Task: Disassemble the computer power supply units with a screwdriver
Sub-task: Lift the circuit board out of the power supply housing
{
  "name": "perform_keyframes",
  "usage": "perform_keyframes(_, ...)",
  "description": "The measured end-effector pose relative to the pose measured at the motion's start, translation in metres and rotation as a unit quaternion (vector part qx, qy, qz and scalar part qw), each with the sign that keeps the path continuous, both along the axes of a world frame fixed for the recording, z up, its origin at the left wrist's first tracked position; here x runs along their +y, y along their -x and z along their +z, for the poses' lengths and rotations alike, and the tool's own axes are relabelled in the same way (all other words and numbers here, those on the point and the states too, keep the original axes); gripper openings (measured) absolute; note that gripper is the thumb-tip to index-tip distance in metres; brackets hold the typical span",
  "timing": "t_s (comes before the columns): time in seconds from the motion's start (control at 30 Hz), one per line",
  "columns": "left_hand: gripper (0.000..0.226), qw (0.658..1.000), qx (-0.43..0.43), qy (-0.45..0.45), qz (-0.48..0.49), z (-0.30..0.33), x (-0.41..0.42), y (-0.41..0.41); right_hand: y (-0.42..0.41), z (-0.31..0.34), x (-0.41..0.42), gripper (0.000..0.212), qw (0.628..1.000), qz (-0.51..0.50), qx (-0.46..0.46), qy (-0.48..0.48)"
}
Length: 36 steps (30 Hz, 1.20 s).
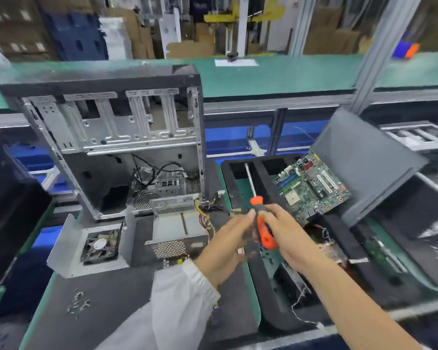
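An orange-and-black screwdriver (pixel 262 223) points up and away, its steel shaft reaching over the black tray. My right hand (pixel 288 236) grips its handle from the right. My left hand (pixel 228 246) touches the handle's left side with curled fingers; motion blur hides the exact hold. A grey power supply unit (pixel 180 231) lies open on the dark mat just left of my hands, with a wire bundle (pixel 208 205) trailing from it. Its removed cover with the black fan (pixel 101 245) rests further left.
An empty computer case (pixel 111 137) stands behind the power supply. A black tray (pixel 238 178) on the right holds a green motherboard (pixel 314 185) and a grey panel (pixel 364 160). Loose screws (pixel 77 301) lie near the mat's front-left. A green conveyor (pixel 276 74) runs behind.
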<state>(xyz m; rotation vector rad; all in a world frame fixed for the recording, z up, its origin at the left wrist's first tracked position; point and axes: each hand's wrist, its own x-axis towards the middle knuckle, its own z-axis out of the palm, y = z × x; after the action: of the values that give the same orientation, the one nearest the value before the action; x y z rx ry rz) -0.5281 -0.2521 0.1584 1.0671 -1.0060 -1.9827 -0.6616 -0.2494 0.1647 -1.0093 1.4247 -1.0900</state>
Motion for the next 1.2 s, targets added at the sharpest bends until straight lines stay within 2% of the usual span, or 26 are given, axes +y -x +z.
perform_keyframes(0.07,0.031,0.997,0.066,-0.026,0.0,0.016,0.019,0.006,-0.025,0.013,0.027,0.009,0.993,-0.016,0.094,0.074)
perform_keyframes(0.17,0.026,0.978,0.162,-0.099,0.085,0.033,0.042,-0.008,-0.058,0.031,0.055,0.012,0.966,-0.036,0.214,0.138)
perform_keyframes(0.23,0.028,0.963,0.196,-0.118,0.141,0.044,0.057,-0.028,-0.083,0.036,0.066,0.022,0.942,0.011,0.288,0.17)
perform_keyframes(0.33,0.031,0.939,0.214,-0.103,0.251,0.057,0.079,-0.07,-0.121,0.034,0.08,0.035,0.882,0.115,0.382,0.251)
perform_keyframes(0.5,0.03,0.879,0.259,-0.08,0.393,0.069,0.116,-0.163,-0.185,0.035,0.093,0.031,0.843,0.209,0.346,0.355)
perform_keyframes(0.6,0.044,0.853,0.246,-0.069,0.455,0.062,0.153,-0.218,-0.228,0.026,0.11,0.032,0.817,0.306,0.309,0.378)
perform_keyframes(0.67,0.04,0.821,0.243,-0.08,0.511,0.053,0.18,-0.247,-0.257,0.018,0.124,0.032,0.795,0.361,0.285,0.396)
perform_keyframes(0.8,0.029,0.746,0.266,-0.114,0.599,0.032,0.235,-0.294,-0.307,-0.002,0.148,0.024,0.763,0.393,0.273,0.434)
perform_keyframes(0.9,0.032,0.725,0.275,-0.142,0.615,0.018,0.269,-0.328,-0.344,-0.025,0.155,0.02,0.738,0.432,0.306,0.419)
perform_keyframes(1.03,0.033,0.702,0.278,-0.161,0.635,0.01,0.299,-0.375,-0.392,-0.075,0.164,0.023,0.681,0.486,0.396,0.379)
perform_keyframes(1.13,0.038,0.698,0.282,-0.173,0.635,0.005,0.313,-0.406,-0.418,-0.109,0.173,0.025,0.658,0.518,0.448,0.314)
perform_keyframes(1.2,0.045,0.702,0.287,-0.186,0.624,0.0,0.316,-0.424,-0.431,-0.128,0.178,0.03,0.621,0.539,0.498,0.275)
